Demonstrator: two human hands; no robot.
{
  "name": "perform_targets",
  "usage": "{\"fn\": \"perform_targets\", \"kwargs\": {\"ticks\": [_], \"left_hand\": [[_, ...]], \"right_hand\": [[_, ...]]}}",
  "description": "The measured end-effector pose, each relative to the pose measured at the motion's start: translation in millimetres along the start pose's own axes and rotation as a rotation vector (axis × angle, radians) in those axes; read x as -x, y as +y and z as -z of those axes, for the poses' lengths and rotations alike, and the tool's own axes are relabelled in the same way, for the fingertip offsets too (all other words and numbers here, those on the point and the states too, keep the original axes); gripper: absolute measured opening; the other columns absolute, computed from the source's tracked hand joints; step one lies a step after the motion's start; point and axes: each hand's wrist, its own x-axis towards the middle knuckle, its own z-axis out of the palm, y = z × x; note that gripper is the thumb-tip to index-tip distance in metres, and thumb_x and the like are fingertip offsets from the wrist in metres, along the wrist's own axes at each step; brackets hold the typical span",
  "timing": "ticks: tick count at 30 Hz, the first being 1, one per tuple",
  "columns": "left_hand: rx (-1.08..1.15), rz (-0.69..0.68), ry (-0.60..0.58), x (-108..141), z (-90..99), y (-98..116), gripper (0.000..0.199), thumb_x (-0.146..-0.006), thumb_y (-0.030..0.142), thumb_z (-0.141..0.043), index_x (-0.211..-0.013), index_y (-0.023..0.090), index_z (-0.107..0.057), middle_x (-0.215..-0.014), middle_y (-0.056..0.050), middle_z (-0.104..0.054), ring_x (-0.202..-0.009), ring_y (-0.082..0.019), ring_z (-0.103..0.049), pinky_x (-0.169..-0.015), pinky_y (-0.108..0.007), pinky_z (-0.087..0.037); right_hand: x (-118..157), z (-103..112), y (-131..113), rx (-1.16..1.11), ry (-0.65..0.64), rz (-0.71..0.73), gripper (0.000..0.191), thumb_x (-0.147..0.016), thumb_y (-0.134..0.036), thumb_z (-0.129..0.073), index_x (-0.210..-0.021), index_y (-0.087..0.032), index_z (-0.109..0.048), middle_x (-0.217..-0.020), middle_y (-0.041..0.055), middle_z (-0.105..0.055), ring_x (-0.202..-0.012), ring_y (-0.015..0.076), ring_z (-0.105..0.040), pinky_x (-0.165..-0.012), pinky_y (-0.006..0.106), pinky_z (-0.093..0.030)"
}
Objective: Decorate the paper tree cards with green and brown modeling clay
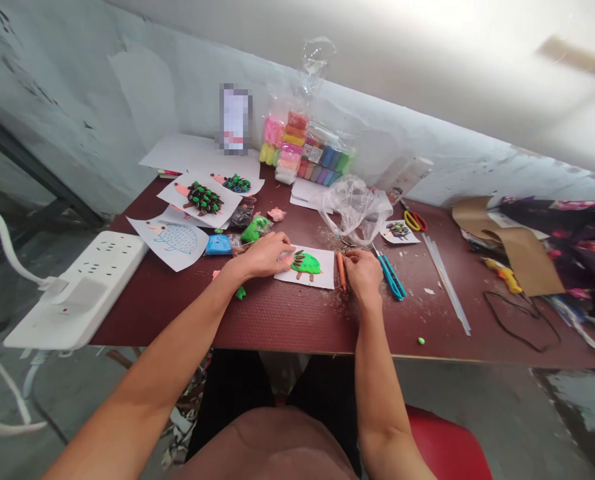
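Observation:
A small white card lies in front of me with a clay hedgehog on it: green body, brown spines on its left part, brown feet. At the card's left edge rests my left hand, fingers stretched out and touching the paper near the pink snout. My right hand is on the table right of the card, its fingers curled down; what they pinch, if anything, is hidden. Beside its fingertips lie orange pen-like sticks. Blue-handled cutters lie just right of that hand.
Finished hedgehog cards, a hedgehog drawing and packs of green clay and blue clay are left. Bagged clay stands behind. Rightward are a plastic bag, scissors, glue sticks and a glue gun.

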Motion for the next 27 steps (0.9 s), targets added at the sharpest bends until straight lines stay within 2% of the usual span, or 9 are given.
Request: {"fn": "perform_targets", "kwargs": {"ticks": [4,8,19,27], "left_hand": [[-0.013,0.006,-0.006,0,0.1,1,0.032,-0.09,0.034,-0.055,-0.112,0.021,-0.074,-0.121,-0.011,-0.061,-0.111,-0.027,-0.055,-0.097,-0.038,-0.043],[-0.007,0.007,-0.008,1,1.6,3,0.032,-0.09,0.034,-0.055,-0.111,0.02,-0.074,-0.121,-0.011,-0.061,-0.112,-0.028,-0.055,-0.097,-0.039,-0.043],[-0.017,0.016,0.002,1,1.5,4,0.032,-0.091,0.035,-0.055,-0.112,0.021,-0.074,-0.12,-0.011,-0.061,-0.111,-0.027,-0.056,-0.096,-0.037,-0.044],[-0.027,0.027,-0.025,1,3.2,5,0.037,-0.091,0.033,-0.055,-0.121,0.019,-0.072,-0.123,-0.011,-0.06,-0.115,-0.027,-0.055,-0.099,-0.037,-0.043]], "right_hand": [[4,3,-11,0.087,-0.018,-0.012,0.028,-0.096,-0.032,-0.059,-0.114,-0.023,-0.079,-0.113,0.0125,-0.074,-0.095,0.0229,-0.068,-0.075,0.029,-0.044],[8,7,-17,0.172,0.004,0.021,0.034,-0.102,-0.03,-0.048,-0.112,-0.02,-0.078,-0.111,0.0143,-0.071,-0.093,0.0219,-0.066,-0.073,0.029,-0.041],[7,-4,-6,0.149,0.009,0.144,0.029,-0.099,-0.034,-0.053,-0.105,-0.021,-0.078,-0.107,0.0109,-0.07,-0.091,0.0211,-0.064,-0.072,0.029,-0.038],[10,-1,-8,0.073,0.089,-0.009,0.024,-0.095,-0.026,-0.053,-0.105,-0.014,-0.071,-0.094,0.0141,-0.075,-0.083,0.0237,-0.067,-0.071,0.03,-0.038]]}}
